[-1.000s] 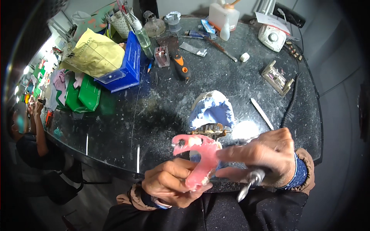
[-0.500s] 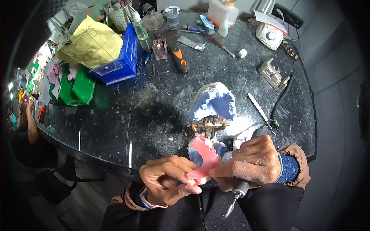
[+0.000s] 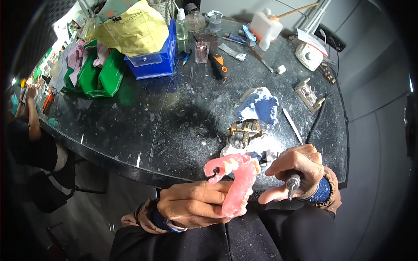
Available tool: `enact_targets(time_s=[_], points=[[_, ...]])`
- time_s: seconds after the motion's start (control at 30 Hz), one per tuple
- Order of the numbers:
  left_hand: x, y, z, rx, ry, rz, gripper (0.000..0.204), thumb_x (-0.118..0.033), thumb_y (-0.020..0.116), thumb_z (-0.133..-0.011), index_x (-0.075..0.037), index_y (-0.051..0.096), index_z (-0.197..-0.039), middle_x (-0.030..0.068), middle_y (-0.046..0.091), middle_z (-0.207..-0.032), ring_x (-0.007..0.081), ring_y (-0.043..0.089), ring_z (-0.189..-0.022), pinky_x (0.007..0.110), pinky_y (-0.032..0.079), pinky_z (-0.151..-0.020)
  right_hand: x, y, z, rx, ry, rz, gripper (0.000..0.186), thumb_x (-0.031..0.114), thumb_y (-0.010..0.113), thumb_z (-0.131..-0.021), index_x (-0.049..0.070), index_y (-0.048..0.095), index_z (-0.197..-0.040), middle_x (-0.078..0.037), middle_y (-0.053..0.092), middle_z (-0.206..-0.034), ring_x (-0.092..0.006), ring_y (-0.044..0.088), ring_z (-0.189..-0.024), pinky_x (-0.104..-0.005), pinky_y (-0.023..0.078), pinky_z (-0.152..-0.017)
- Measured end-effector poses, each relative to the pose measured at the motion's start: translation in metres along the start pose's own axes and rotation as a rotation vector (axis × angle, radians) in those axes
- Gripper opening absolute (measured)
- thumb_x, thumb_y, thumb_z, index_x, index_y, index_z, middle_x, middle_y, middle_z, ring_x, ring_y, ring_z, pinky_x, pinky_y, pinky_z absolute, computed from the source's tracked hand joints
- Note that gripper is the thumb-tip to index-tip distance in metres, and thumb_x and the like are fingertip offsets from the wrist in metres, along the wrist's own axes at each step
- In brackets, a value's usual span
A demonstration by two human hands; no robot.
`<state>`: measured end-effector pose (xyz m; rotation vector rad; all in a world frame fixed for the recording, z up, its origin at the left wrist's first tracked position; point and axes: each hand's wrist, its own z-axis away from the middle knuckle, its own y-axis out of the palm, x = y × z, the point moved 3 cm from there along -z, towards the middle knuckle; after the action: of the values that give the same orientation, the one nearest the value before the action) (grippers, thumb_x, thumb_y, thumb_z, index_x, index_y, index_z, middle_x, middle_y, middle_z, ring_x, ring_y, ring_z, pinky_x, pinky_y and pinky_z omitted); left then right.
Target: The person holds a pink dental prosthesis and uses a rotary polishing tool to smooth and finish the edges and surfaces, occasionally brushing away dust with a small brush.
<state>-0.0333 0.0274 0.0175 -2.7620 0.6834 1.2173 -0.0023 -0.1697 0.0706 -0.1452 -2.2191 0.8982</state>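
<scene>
In my left hand [image 3: 191,202], the fingers close round one arm of a pink denture [image 3: 241,187] with pale teeth along its edge. It is curved like a horseshoe and held up over the table's front edge. My right hand [image 3: 305,169] grips a grey rotary handpiece [image 3: 293,182], its pointed tip aimed down; thumb and index finger spread apart, not touching the denture. Just beyond stands a brass hinged articulator [image 3: 244,130]. A blue-and-white dental cast [image 3: 260,108] lies at its far side, and a second cast, partly hidden by the denture, at its near side.
A slim metal blade [image 3: 292,126] and a black cord [image 3: 319,119] lie at the right. Farther back are an orange-and-black tool [image 3: 219,67], a white control box [image 3: 310,55] and a clear bottle [image 3: 182,26]. Blue [image 3: 152,65] and green [image 3: 102,80] bins stand left. Another person's arm [image 3: 30,108] shows far left.
My right hand has drawn away from the denture to the right, its thumb and index finger opening. My left hand has turned and raised the denture. The head view has shifted.
</scene>
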Motion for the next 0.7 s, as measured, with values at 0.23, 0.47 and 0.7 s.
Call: enact_targets(time_s=[0.23,0.47,0.7], points=[[0.006,0.002,0.014,0.340,-0.233,-0.085,0.015,0.001,0.066,-0.075,0.002,0.060,-0.089,0.0134,0.066,-0.091,0.0229,0.065,-0.089,0.035,0.052,-0.084,0.003,-0.002,0.000,0.091,0.297,-0.385,0.046,0.025,0.080,-0.067,-0.005,0.063,-0.097,-0.002,0.054,-0.048,-0.0074,0.053,-0.041,-0.0193,0.037,-0.040],[0.026,0.009,0.002,0.134,0.017,-0.042,0.014,-0.007,0.072,-0.074,-0.008,0.058,-0.075,0.0051,0.064,-0.081,0.0130,0.064,-0.073,0.021,0.053,-0.063,-0.002,-0.005,0.000,0.156,0.606,-0.740,0.028,0.017,0.070,-0.079,-0.001,0.064,-0.100,-0.008,0.066,-0.091,-0.0106,0.061,-0.083,-0.0239,0.048,-0.075],[0.024,0.014,-0.011,0.150,-0.093,0.017,0.018,-0.010,0.073,-0.072,-0.006,0.057,-0.066,0.0065,0.062,-0.069,0.0174,0.062,-0.062,0.028,0.050,-0.057,-0.005,-0.005,0.003,0.086,0.625,-0.683,0.023,0.013,0.071,-0.076,0.000,0.065,-0.094,-0.007,0.067,-0.080,-0.0093,0.062,-0.073,-0.0227,0.049,-0.068]])
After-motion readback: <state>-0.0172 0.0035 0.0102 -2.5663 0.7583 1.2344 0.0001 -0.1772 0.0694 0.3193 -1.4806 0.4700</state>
